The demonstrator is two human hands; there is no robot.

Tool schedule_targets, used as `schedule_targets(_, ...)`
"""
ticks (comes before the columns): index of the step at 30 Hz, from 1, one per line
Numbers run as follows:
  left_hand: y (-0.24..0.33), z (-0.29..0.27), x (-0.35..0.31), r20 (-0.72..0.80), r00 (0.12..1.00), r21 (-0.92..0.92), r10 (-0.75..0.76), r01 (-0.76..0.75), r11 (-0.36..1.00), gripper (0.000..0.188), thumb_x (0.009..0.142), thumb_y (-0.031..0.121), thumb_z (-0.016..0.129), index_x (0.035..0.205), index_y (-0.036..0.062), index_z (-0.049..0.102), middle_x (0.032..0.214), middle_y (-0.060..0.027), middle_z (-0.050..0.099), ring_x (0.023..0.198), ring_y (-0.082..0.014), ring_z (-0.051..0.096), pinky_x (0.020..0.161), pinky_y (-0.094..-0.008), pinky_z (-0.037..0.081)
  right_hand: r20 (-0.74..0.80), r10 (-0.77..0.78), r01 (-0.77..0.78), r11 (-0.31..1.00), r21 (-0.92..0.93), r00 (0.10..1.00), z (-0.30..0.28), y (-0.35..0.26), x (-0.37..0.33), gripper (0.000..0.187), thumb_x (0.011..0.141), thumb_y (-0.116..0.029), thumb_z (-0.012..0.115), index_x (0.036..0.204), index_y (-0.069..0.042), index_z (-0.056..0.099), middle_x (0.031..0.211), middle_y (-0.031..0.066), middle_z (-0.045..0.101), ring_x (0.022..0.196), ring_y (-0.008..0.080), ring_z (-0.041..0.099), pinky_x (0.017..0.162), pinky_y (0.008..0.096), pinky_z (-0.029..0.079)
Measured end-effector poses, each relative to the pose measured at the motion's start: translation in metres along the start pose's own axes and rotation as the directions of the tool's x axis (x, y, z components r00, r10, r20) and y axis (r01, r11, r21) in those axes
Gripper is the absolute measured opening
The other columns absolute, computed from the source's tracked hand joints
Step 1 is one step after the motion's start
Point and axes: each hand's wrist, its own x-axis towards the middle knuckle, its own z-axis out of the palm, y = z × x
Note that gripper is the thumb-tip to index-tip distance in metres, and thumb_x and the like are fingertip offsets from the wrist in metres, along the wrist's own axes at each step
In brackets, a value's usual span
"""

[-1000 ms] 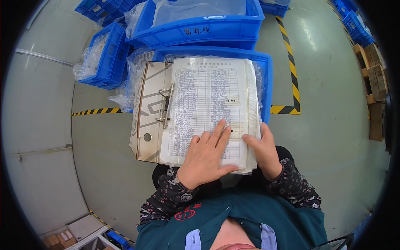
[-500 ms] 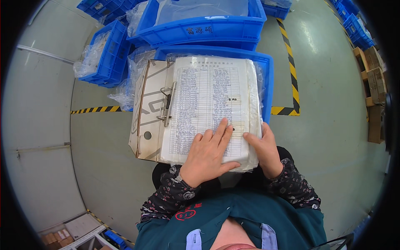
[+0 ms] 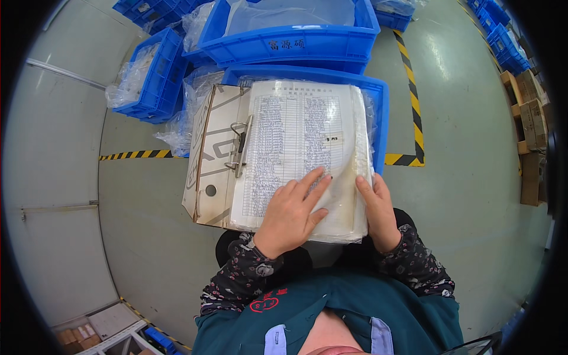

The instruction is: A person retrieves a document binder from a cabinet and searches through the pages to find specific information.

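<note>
A lever-arch binder [image 3: 214,171] lies open in front of me, its cover folded out to the left. Its metal rings [image 3: 239,145] hold a thick stack of plastic-sleeved pages. On the top page [image 3: 284,136] are printed tables filled with small entries. My left hand [image 3: 290,212] rests on the lower part of this page, fingers stretched out and apart, holding nothing. The page's lower right side bows up beside its fingers. My right hand [image 3: 380,212] grips the stack's right edge, thumb on top, the other fingers mostly hidden behind the edge.
Under and behind the binder sits a blue crate [image 3: 381,118]. Beyond it stand stacked blue crates [image 3: 290,47] holding plastic film, and another blue crate [image 3: 157,77] at left. Yellow-black tape [image 3: 417,118] marks the floor. Cardboard boxes [image 3: 535,121] stand at far right.
The top page's lower right part has lifted and curled. My left hand's thumb has drawn up toward its fingers, and my right thumb has shifted slightly right, to the stack's edge.
</note>
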Motion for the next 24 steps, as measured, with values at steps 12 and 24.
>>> schedule_targets(12, -0.053, -0.033, -0.071, -0.532, 0.303, -0.846, -0.791, -0.152, 0.51, 0.034, 0.092, 0.018, 0.046, 0.119, -0.0035, 0.042, 0.113, -0.0124, 0.051, 0.101, -0.0204, 0.051, 0.089, -0.031, 0.041, 0.009, -0.023, 0.024, 0.996, -0.091, 1.0, 0.0, -0.002, 0.0, 0.031, 0.086, -0.009, 0.055, 0.111, 0.005, 0.044, 0.103, 0.0106, 0.056, 0.091, 0.0136, 0.054, 0.081, 0.027, 0.044)
schedule_targets(24, -0.114, -0.029, -0.111, -0.513, 0.216, -0.653, -0.831, 0.53, 0.541, 0.066, 0.078, 0.006, 0.06, 0.132, 0.0011, 0.023, 0.13, -0.019, 0.032, 0.118, -0.0293, 0.035, 0.098, -0.0399, 0.03, -0.031, 0.068, -0.071, 0.99, -0.122, 0.997, -0.009, -0.005, 0.008, 0.032, 0.085, -0.011, 0.055, 0.111, 0.005, 0.044, 0.103, 0.0123, 0.057, 0.089, 0.0158, 0.056, 0.08, 0.0278, 0.046)
